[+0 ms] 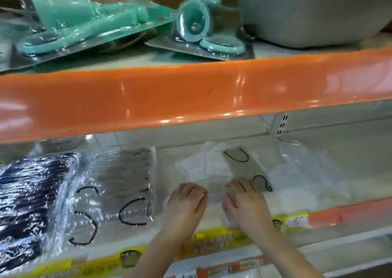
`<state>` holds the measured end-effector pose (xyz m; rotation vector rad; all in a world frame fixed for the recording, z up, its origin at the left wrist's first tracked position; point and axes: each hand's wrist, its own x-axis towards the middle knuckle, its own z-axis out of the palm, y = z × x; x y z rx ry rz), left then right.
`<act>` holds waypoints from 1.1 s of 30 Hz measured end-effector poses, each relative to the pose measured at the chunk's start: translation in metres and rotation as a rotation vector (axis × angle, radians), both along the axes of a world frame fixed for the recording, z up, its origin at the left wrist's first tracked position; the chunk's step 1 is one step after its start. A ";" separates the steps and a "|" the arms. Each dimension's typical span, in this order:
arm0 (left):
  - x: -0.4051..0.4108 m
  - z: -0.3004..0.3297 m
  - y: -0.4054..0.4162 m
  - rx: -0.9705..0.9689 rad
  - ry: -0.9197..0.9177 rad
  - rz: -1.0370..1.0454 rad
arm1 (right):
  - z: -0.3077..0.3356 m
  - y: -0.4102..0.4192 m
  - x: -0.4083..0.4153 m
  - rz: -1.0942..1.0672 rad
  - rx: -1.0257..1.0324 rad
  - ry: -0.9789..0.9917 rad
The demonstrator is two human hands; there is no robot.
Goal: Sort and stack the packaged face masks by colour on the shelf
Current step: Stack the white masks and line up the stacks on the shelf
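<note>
On the lower shelf (318,205) lie clear-wrapped face masks. A pile of dark navy packs (27,195) sits at the far left. Beside it are grey packs with black ear loops (121,184). In the middle lies a beige pack with black loops (239,171), over white packs (203,163). More white packs (305,180) spread to the right. My left hand (184,201) and my right hand (244,199) rest side by side on the near end of the beige pack, fingers curled down onto its wrapping. Whether they pinch it is unclear.
The orange edge of the upper shelf (191,95) hangs just above the hands. On it lie teal blister-packed items (80,23) and a grey basin (314,10). Yellow price labels (214,241) run along the lower shelf's front lip.
</note>
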<state>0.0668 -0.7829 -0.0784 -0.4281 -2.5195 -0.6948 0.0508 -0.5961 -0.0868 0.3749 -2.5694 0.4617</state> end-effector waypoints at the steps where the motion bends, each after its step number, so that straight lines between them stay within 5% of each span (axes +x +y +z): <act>1: -0.004 -0.001 0.012 0.001 -0.003 -0.020 | -0.002 0.013 -0.003 -0.038 0.008 -0.015; 12: -0.032 -0.011 0.097 -0.005 -0.107 -0.059 | -0.010 0.072 -0.012 -0.150 0.115 -0.195; 18: -0.034 -0.021 0.111 0.029 -0.176 -0.014 | -0.014 0.074 -0.012 -0.151 0.114 -0.093; 33: -0.033 -0.033 0.108 -0.042 -0.030 -0.008 | -0.021 0.076 -0.012 -0.097 -0.089 -0.074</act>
